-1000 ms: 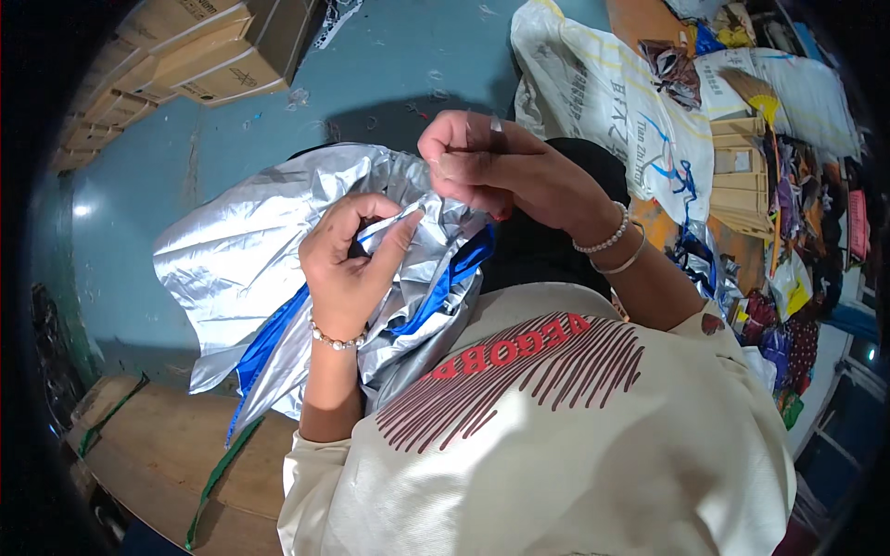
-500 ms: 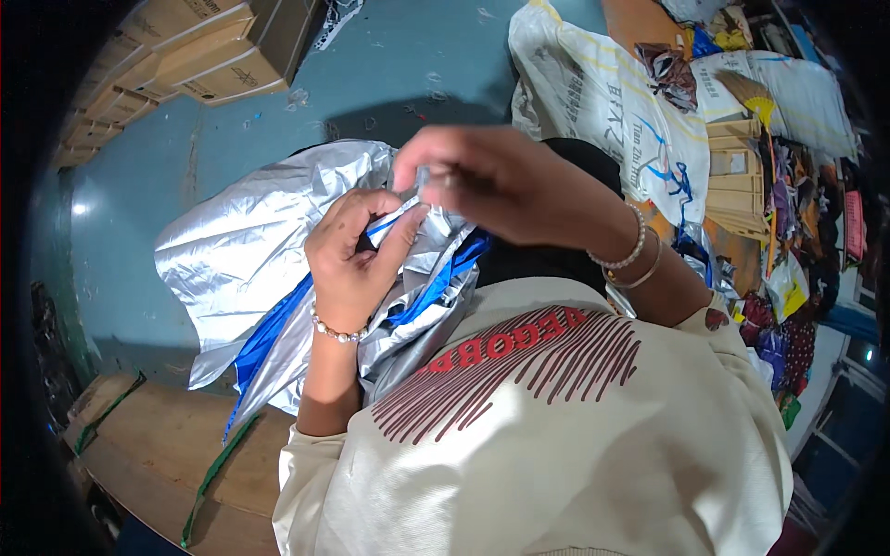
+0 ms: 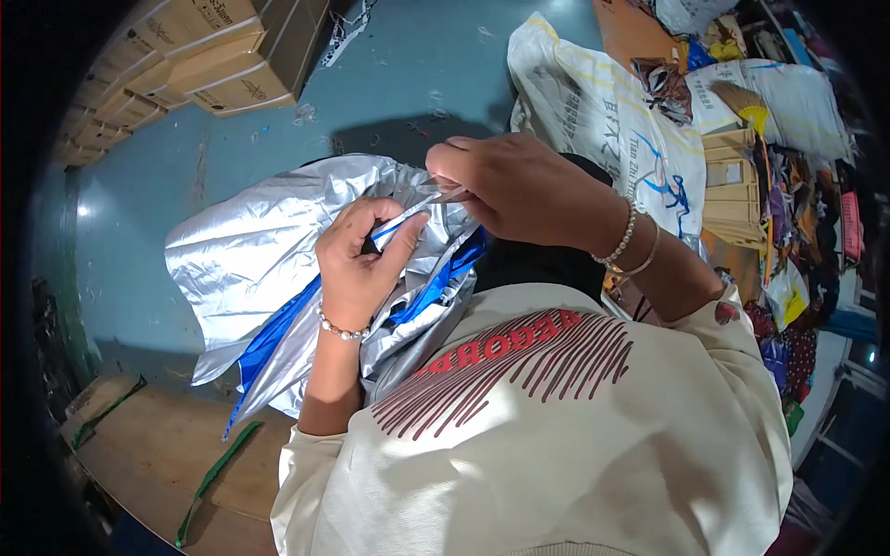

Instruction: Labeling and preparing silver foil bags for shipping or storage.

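A large piece of silver fabric with a blue underside (image 3: 250, 241) lies bunched across my lap and spreads out to the left. Thumb and fingers of my left hand (image 3: 357, 258) pinch a folded part of its edge, where a narrow blue line shows. Just right of it, my right hand (image 3: 524, 190) is closed on a thin, pale, translucent strip (image 3: 451, 195) that reaches toward the pinched edge. Whether the strip is fixed to the fabric cannot be made out. Some of the right fingertips are hidden behind the hand.
Cardboard boxes (image 3: 232, 74) are stacked at the far left on the blue-grey floor (image 3: 371, 83). A brown board with green straps (image 3: 148, 454) lies at the lower left. White woven sacks (image 3: 603, 120), a broom (image 3: 742, 100) and a tan crate (image 3: 732, 185) stand to the right.
My right hand has drawn a little to the right, away from my left hand, and is no longer blurred. The pale strip now shows between the two hands. My left hand keeps its pinch.
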`<state>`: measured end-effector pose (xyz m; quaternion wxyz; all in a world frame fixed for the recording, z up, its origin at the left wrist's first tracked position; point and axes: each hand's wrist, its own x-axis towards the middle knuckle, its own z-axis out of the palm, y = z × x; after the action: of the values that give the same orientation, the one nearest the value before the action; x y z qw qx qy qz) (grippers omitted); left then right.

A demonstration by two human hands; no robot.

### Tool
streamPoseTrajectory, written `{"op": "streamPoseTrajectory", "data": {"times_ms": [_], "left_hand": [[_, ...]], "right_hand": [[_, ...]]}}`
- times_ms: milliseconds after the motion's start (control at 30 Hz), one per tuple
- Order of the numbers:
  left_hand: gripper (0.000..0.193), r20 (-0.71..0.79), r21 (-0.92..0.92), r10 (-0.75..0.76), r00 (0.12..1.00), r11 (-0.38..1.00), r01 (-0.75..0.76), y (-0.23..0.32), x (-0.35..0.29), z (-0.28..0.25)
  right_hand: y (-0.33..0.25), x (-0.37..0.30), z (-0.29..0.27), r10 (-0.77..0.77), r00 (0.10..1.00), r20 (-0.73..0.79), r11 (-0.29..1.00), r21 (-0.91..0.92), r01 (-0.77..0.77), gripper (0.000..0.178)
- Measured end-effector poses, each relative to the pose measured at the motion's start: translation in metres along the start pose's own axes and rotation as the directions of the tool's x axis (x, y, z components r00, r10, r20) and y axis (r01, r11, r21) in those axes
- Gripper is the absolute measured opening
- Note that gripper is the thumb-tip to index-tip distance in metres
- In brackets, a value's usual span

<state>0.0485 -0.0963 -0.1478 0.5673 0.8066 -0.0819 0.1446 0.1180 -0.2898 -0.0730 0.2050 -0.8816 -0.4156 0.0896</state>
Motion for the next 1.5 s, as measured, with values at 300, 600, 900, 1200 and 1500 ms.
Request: {"op": "streamPoseTrajectory", "data": {"times_ms": [300,600,900,1200,1500], "left_hand": [[0.015,0.041,-0.318,-0.243,0.969,0.916,0.243,-0.014,0.001,-0.015],[0.023,0.463,-0.145,-0.275,0.843,0.915,0.378,0.033,0.033,-0.040],[0.018,0.466,0.057,-0.278,0.840,0.957,0.284,0.027,0.037,-0.023],[0.010,0.316,-0.091,-0.282,0.906,0.941,0.325,0.021,0.025,-0.008],[0.010,0.224,-0.008,-0.272,0.936,0.960,0.281,0.043,0.025,-0.009]], "right_hand": [[0.025,-0.004,0.007,-0.051,0.998,0.022,0.870,0.492,0.033,0.010],[0.015,0.002,0.016,0.081,0.988,0.133,0.494,0.855,-0.156,0.013],[0.015,-0.014,0.022,0.111,0.973,0.200,0.161,0.963,-0.216,0.014],[0.033,-0.023,0.016,0.087,0.986,0.146,-0.235,0.964,-0.122,0.014],[0.024,-0.015,0.011,0.046,0.998,-0.045,0.673,0.740,0.002,0.008]]}}
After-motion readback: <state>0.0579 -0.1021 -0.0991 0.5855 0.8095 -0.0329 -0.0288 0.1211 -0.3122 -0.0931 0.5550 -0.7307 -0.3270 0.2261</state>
